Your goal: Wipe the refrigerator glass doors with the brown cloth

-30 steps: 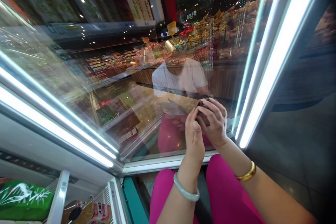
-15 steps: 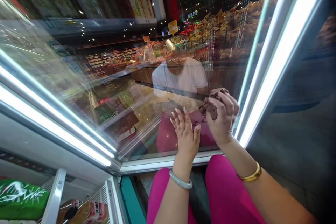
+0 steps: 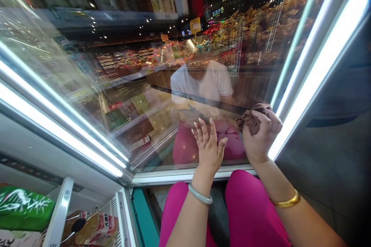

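A right hand point(image 3: 257, 146) closes around a bunched brown cloth point(image 3: 251, 122) at the glass door point(image 3: 159, 154), beside a light strip point(image 3: 319, 71); the left hand point(image 3: 208, 152), empty, spreads its fingers near the pane, contact unclear. Bare fingertips could smudge the glass, loose folds could slip a slack grip, and a wide swing could knock knuckles against the strip.

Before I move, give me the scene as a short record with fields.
Left hand: open, fingers spread; contact with glass unclear
Right hand: closed grip on crumpled brown cloth
Beside right hand: lit strip
Wrists: pale bangle left, gold bangle right
Lower left: green package, bottle
Glare: bright strips both sides
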{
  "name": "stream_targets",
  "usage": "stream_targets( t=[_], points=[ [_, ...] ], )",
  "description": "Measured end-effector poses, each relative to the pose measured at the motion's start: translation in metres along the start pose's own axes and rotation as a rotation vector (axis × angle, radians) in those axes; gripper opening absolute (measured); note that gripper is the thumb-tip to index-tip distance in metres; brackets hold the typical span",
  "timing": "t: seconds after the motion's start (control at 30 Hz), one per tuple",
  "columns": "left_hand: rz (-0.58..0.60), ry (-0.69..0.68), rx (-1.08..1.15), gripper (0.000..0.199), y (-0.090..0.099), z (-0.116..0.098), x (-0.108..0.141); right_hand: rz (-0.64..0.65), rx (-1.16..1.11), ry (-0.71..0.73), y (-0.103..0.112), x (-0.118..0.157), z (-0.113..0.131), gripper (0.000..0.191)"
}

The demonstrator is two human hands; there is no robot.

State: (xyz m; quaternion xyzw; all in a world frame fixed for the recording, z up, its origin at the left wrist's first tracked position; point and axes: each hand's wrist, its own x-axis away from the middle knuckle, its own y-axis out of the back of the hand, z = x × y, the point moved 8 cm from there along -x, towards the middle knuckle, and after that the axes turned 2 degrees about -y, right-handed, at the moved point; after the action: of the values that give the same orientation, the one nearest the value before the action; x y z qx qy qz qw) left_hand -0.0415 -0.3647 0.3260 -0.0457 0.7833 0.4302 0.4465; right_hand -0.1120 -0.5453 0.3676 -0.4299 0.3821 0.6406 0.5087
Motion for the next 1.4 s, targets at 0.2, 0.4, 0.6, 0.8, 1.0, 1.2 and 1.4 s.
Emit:
stream_targets(
  t=[0.2,0.4,0.6,0.8,1.0,1.2,1.4],
  points=[
    [0.031,-0.080,-0.002,0.087,-0.003,0.007,0.011,0.185,0.046,0.276,-0.010,0.071,0.030,0.039],
    [0.040,-0.116,-0.040,0.088,-0.010,0.008,0.020,-0.027,0.018,-0.035,0.016,0.048,-0.038,0.042],
    [0.033,-0.118,-0.061,0.085,-0.015,0.009,0.026,0.101,0.098,0.171,-0.012,0.053,0.027,0.042],
    [0.023,-0.164,-0.126,0.083,-0.014,0.020,0.037,0.191,0.040,0.135,-0.008,0.088,0.017,0.032],
    [-0.135,-0.081,-0.214,0.082,-0.002,0.037,0.040,0.052,0.060,0.133,-0.022,0.044,0.057,0.036],
    [-0.151,-0.097,-0.244,0.081,0.003,0.053,0.042,0.246,0.042,0.417,-0.027,0.110,0.061,0.039],
    [-0.093,-0.057,-0.215,0.085,-0.006,0.051,0.043,0.077,0.018,0.213,-0.015,0.055,0.044,0.036]
  ],
)
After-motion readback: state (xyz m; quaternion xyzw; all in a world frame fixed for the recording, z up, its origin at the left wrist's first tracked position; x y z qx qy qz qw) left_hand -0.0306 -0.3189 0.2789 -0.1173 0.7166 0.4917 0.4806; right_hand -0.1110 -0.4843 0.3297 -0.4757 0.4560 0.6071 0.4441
